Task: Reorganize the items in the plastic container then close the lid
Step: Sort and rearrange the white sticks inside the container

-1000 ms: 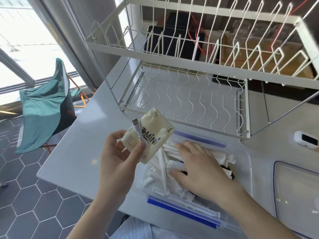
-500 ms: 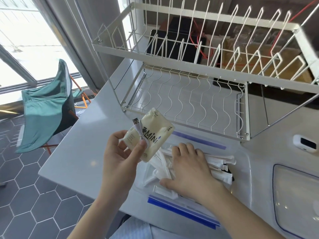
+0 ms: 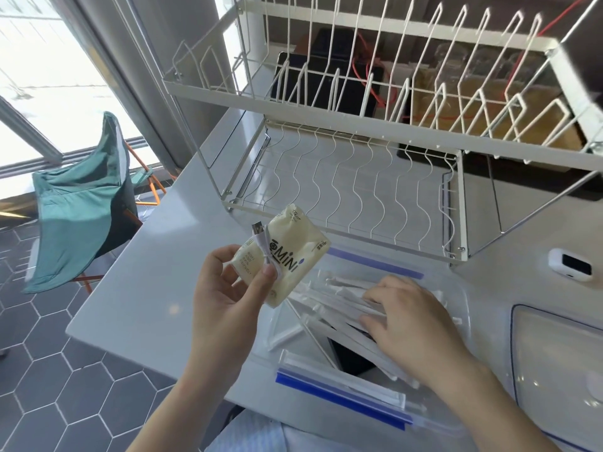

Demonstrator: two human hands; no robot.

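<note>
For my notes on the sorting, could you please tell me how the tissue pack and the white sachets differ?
The tissue pack is cream, squarish and printed; the sachets are white, long, thin and plain. The pack is held up in the left hand above the container; the sachets lie inside it under the right hand. Both are soft sealed packets.

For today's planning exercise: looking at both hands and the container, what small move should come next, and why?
Probably lay the tissue pack, pinched with a white USB cable in the left hand, into the container: the right hand presses the white sticks aside, baring floor at the left end.
</note>
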